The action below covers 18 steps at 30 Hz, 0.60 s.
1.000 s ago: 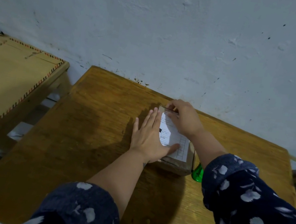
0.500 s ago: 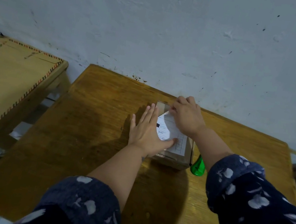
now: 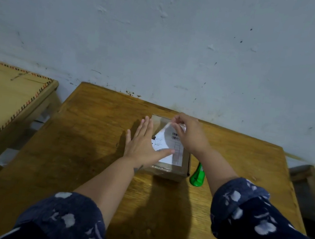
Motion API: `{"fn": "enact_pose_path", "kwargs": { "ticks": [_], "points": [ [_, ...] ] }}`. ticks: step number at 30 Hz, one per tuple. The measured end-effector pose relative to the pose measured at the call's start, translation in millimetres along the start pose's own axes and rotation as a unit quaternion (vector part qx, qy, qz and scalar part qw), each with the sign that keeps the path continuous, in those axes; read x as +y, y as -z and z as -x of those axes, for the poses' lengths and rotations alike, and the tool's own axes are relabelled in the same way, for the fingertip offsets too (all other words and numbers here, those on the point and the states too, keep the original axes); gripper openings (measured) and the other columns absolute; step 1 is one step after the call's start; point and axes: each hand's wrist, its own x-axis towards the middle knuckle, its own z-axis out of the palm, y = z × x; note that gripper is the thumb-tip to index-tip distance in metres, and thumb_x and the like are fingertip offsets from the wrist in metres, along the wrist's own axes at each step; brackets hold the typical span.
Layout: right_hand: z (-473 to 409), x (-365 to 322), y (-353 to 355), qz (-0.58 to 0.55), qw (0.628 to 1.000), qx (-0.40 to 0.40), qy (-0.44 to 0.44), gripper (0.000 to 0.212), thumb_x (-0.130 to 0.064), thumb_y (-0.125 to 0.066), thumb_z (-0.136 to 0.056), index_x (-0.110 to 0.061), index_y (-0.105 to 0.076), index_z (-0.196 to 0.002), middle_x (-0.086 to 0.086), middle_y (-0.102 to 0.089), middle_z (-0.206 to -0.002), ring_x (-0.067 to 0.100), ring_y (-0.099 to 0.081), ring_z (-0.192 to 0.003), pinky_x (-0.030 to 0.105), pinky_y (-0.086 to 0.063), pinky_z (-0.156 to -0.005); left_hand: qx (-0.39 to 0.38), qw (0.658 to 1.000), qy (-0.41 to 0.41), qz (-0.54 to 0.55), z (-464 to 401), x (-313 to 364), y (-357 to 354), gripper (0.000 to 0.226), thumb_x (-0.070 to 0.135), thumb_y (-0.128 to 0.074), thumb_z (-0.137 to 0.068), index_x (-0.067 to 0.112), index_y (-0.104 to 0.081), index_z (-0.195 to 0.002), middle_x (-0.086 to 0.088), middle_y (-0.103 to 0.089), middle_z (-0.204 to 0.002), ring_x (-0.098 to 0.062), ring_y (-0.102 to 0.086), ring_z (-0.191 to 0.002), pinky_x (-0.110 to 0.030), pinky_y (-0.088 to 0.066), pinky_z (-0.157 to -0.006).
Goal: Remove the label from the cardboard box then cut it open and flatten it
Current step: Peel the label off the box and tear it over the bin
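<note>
Brown cardboard box (image 3: 173, 172) sits on a wooden table (image 3: 86, 149), close to a pale blue wall (image 3: 165, 38). The person's left hand (image 3: 144, 146) lies flat on the box's left side, fingers straight, thumb stretched across the white shipping label (image 3: 166, 141). Just beyond that thumb, the right hand (image 3: 189, 135) pinches the label's far corner between thumb and fingertips; that corner is lifted off the box top. Beside the right wrist, just right of the box, lies a green utility knife (image 3: 197, 175). Both sleeves (image 3: 259, 228) are dark blue with white blotches.
</note>
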Motion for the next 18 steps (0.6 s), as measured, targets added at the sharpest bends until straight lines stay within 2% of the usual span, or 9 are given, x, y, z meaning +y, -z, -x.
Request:
{"fn": "enact_pose_path", "kwargs": {
  "ticks": [2,5,7,9,12,15,18],
  "points": [
    [-2,-1,-4,-0.006,1.000,0.002,0.006,0.022,-0.015,-0.053,-0.093,-0.023,-0.060,-0.112,-0.003,-0.065,-0.106,0.017,-0.058,-0.105,0.046,-0.045,-0.097,-0.005,1.000,-0.014,0.021,1,-4,4,0.117,0.084,-0.046,-0.070,0.026,0.018,-0.149,0.008,0.023,-0.157,-0.008,0.019,-0.144,-0.050,0.011,-0.116],
    [-2,-3,-8,-0.070,0.997,-0.001,-0.030,0.045,-0.004,-0.049,-0.092,-0.029,-0.048,-0.129,-0.004,-0.059,-0.110,0.015,-0.053,-0.108,0.033,-0.046,-0.088,-0.008,0.997,-0.058,-0.050,5,-13,5,0.116,0.084,-0.046,-0.069,0.026,0.011,-0.152,0.009,0.019,-0.159,-0.007,0.017,-0.144,-0.051,0.010,-0.116],
    [-3,-2,-11,-0.106,0.992,0.014,-0.063,0.053,0.002,-0.047,-0.090,-0.028,-0.043,-0.134,-0.004,-0.054,-0.108,0.016,-0.052,-0.106,0.030,-0.046,-0.085,-0.007,0.995,-0.068,-0.074,6,-17,4,0.116,0.085,-0.046,-0.068,0.026,0.008,-0.152,0.010,0.017,-0.159,-0.007,0.016,-0.145,-0.052,0.010,-0.116],
    [-7,0,-17,-0.072,0.994,0.032,-0.071,0.046,0.001,-0.047,-0.090,-0.023,-0.052,-0.129,-0.003,-0.053,-0.107,0.021,-0.050,-0.110,0.038,-0.045,-0.094,-0.005,0.995,-0.068,-0.077,7,-17,4,0.116,0.085,-0.045,-0.068,0.025,0.007,-0.152,0.011,0.016,-0.159,-0.007,0.015,-0.145,-0.052,0.011,-0.116],
    [-12,5,-21,0.004,0.995,0.018,-0.095,0.036,-0.006,-0.047,-0.092,-0.019,-0.060,-0.123,0.003,-0.051,-0.119,0.024,-0.041,-0.120,0.045,-0.038,-0.102,-0.001,0.995,-0.065,-0.070,7,-16,3,0.115,0.085,-0.046,-0.068,0.027,0.007,-0.152,0.011,0.016,-0.159,-0.008,0.015,-0.145,-0.051,0.012,-0.116],
    [-18,11,-20,0.051,0.994,0.023,-0.099,0.025,-0.013,-0.051,-0.093,-0.014,-0.066,-0.114,0.005,-0.053,-0.115,0.026,-0.043,-0.115,0.042,-0.041,-0.097,0.000,0.996,-0.063,-0.069,7,-17,2,0.116,0.084,-0.048,-0.068,0.027,0.007,-0.152,0.011,0.016,-0.159,-0.008,0.014,-0.145,-0.050,0.014,-0.114],
    [-20,12,-15,0.032,0.993,0.040,-0.104,0.016,-0.016,-0.056,-0.090,-0.011,-0.068,-0.100,0.000,-0.055,-0.103,0.021,-0.045,-0.102,0.035,-0.043,-0.087,0.003,0.995,-0.060,-0.074,8,-17,3,0.116,0.085,-0.047,-0.067,0.027,0.007,-0.152,0.012,0.016,-0.159,-0.007,0.015,-0.145,-0.049,0.016,-0.114]
  ]
}}
